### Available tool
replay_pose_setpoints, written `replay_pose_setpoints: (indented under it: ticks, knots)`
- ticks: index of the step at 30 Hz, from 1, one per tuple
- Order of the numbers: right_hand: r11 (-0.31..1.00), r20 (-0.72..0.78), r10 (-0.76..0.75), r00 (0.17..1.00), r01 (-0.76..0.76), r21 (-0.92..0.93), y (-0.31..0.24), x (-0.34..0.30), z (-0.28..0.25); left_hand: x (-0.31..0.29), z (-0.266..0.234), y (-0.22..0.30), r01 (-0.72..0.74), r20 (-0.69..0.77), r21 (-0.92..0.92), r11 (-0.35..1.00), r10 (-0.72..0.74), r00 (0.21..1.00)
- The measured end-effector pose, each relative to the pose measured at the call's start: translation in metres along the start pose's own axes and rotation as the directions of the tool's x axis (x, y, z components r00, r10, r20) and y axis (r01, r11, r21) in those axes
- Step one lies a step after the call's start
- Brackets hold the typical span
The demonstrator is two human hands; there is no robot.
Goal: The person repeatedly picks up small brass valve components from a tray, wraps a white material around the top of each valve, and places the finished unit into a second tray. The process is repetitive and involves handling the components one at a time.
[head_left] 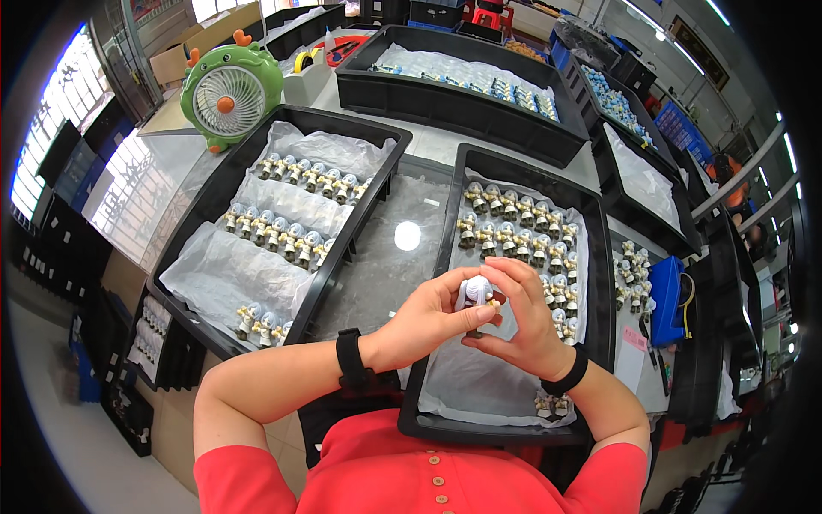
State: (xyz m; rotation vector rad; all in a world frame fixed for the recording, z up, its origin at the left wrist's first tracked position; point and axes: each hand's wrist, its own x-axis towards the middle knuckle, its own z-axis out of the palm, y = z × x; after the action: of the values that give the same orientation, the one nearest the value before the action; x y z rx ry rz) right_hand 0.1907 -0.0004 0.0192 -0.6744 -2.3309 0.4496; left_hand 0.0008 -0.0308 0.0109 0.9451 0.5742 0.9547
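Observation:
Between my two hands is a small figurine (pixel 476 293) with pale lilac-white hair, held over the right black tray (pixel 451 214). My left hand (pixel 432 313) pinches it from the left with thumb and fingers. My right hand (pixel 524 321) closes on it from the other side, fingertips over its top and thumb below. Its lower part is mostly hidden by my fingers. Rows of similar figurines (pixel 507 236) stand on white paper in the far part of this tray. A few more figurines (pixel 555 405) are at its near right corner.
To the left, another black tray (pixel 349 224) holds spaced rows of figurines on paper. A green cartoon-shaped fan (pixel 229 94) stands behind it. Farther back lies a large tray (pixel 454 107) of blue-and-white pieces. Loose figurines (pixel 632 274) and a blue bin (pixel 670 304) sit at right.

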Motion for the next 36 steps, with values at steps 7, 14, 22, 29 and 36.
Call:
replay_pose_setpoints:
  ticks: [7, 14, 22, 29, 36]
  knots:
    - [1.000, 0.025, 0.014, 1.000, -0.014, 0.003, 0.001, 0.001, -0.003, 0.002, -0.005, -0.001, 0.104, 0.028, -0.185, 0.977, -0.100, 0.995]
    - [0.997, -0.055, 0.036, 0.998, -0.032, 0.074, -0.003, 0.002, -0.003, 0.005, -0.011, -0.004, 0.095, 0.073, -0.262, 0.960, -0.079, 0.994]
    - [0.997, -0.103, -0.028, 0.994, 0.034, 0.063, -0.002, 0.000, -0.002, 0.005, -0.008, -0.002, 0.061, 0.100, -0.296, 0.953, -0.033, 0.994]
    - [0.997, -0.140, -0.060, 0.988, 0.068, 0.049, -0.002, -0.002, 0.000, 0.006, -0.009, -0.004, 0.050, 0.119, -0.299, 0.953, -0.015, 0.993]
    - [0.996, -0.149, -0.015, 0.989, 0.027, 0.082, -0.002, -0.002, 0.000, 0.007, -0.011, -0.004, 0.046, 0.117, -0.297, 0.954, -0.011, 0.993]
